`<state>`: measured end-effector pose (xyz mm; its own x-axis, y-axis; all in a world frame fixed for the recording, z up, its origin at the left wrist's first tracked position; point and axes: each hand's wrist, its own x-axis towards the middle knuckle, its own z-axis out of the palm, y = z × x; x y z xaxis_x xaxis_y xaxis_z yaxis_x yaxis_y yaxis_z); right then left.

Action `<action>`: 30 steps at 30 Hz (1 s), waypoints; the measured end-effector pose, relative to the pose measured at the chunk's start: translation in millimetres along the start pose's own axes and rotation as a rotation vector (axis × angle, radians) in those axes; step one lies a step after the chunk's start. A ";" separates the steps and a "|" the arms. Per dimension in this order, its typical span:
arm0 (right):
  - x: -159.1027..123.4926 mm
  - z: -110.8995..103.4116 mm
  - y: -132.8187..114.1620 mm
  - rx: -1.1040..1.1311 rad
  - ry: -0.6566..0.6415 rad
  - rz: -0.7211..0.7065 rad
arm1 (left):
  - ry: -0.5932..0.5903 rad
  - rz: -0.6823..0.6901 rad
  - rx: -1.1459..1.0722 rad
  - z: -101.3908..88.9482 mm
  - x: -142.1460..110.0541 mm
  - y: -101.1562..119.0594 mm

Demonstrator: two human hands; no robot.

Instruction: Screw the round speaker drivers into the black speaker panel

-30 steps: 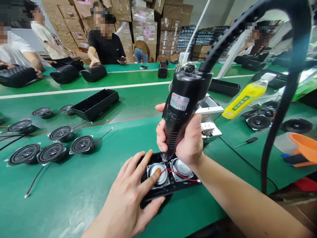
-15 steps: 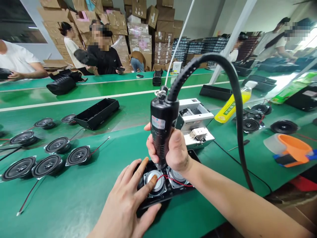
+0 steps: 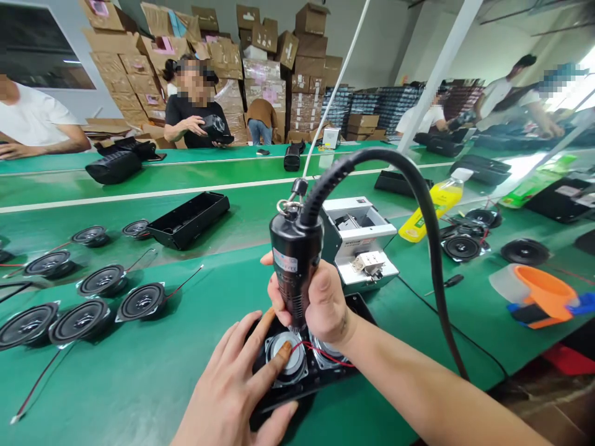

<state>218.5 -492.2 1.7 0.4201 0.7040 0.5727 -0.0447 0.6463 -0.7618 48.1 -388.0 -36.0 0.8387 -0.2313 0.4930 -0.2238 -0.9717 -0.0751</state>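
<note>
A black screwdriver cable (image 3: 430,248) arcs beside the screw feeder (image 3: 357,238), blocking the right; loose speakers (image 3: 100,280) crowd the bench's (image 3: 153,396) left.

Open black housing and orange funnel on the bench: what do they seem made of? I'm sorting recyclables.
The open black housing looks like moulded plastic, matt, with thin even walls. The orange funnel looks like smooth, glossy plastic, going by its even colour and sheen; which plastic cannot be told.

The tip of the electric screwdriver (image 3: 292,266) is hidden by the right hand (image 3: 326,303), which also partly covers the far speaker (image 3: 324,358). The near-left loose speaker (image 3: 28,325) is cut off by the left edge.
</note>
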 end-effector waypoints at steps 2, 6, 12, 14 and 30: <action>0.1 -2.3 -10.5 -0.021 0.034 -0.019 | 0.026 0.026 0.021 4.5 -4.0 -3.1; 6.0 -20.3 -61.8 -0.108 0.178 -0.134 | 0.044 0.048 0.032 16.0 -11.6 -7.8; 18.1 -71.9 -121.8 -0.497 0.585 -0.373 | 0.093 -0.079 -0.056 35.4 -10.7 2.1; 18.2 -85.2 -119.0 -0.551 0.610 -0.366 | 0.115 -0.083 -0.067 40.5 -7.7 6.8; 3.6 -85.2 -117.7 -0.516 0.611 -0.270 | 0.069 -0.157 -0.220 26.2 -19.2 8.6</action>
<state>302.4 -590.8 67.7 0.7802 0.1657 0.6032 0.4847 0.4495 -0.7504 43.1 -393.2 -68.9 0.8377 -0.0675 0.5419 -0.2022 -0.9601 0.1930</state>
